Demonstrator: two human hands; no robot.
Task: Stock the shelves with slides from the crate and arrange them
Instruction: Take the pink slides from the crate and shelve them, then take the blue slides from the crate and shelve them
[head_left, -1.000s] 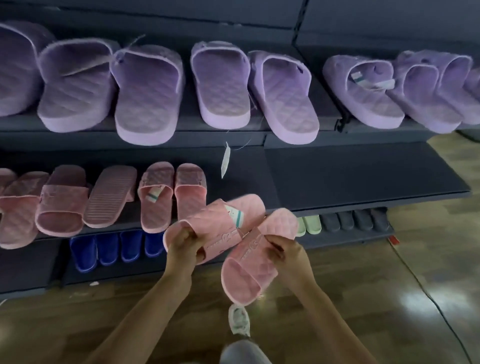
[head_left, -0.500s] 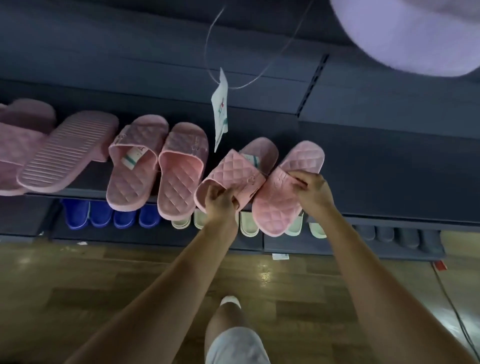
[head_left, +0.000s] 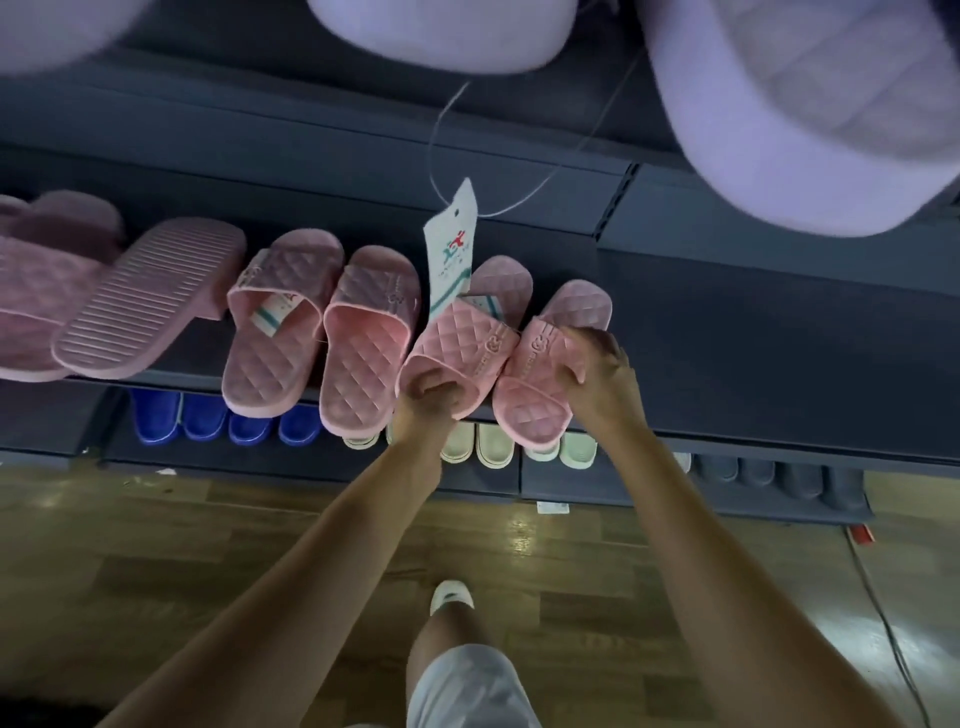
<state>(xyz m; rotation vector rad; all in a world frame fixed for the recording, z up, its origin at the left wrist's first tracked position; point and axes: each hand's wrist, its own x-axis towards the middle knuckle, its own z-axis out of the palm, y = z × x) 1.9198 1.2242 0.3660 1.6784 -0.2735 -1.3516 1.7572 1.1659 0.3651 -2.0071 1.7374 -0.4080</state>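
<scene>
Both hands are up at the middle shelf (head_left: 779, 332) and each one has a pink slide. The left hand (head_left: 428, 397) is clamped on the heel end of the left pink slide (head_left: 460, 345), fingers curled under the strap opening, and that slide sits tilted with its toe up over the shelf's front edge. The right hand (head_left: 597, 364) is closed around the outer side of the right pink slide (head_left: 540, 395), thumb on the strap, and the two slides are touching side by side, straps pressed together, heels hanging out past the front edge. Just to their left sits another pink pair (head_left: 322, 332), heels also over the edge, with a paper label tucked inside the left one. Further along toward the shelf's left end, an upturned pink slide (head_left: 150, 296) shows its ribbed sole, leaning over more pink ones (head_left: 47, 270). A white hang tag (head_left: 449, 249) dangles on a thin thread from the shelf above, right in front of the left-hand slide's toe. Purple slides (head_left: 800, 104) loom big and blurred along the top shelf's front edge. Down on the bottom shelf, blue slides (head_left: 218, 421) on the left, pale green ones (head_left: 493, 444) in the middle behind the forearms, dark grey ones (head_left: 779, 475) on the right. Below is a glossy wood floor (head_left: 208, 571), with a knee in light shorts and a white-shod foot (head_left: 452, 595).
</scene>
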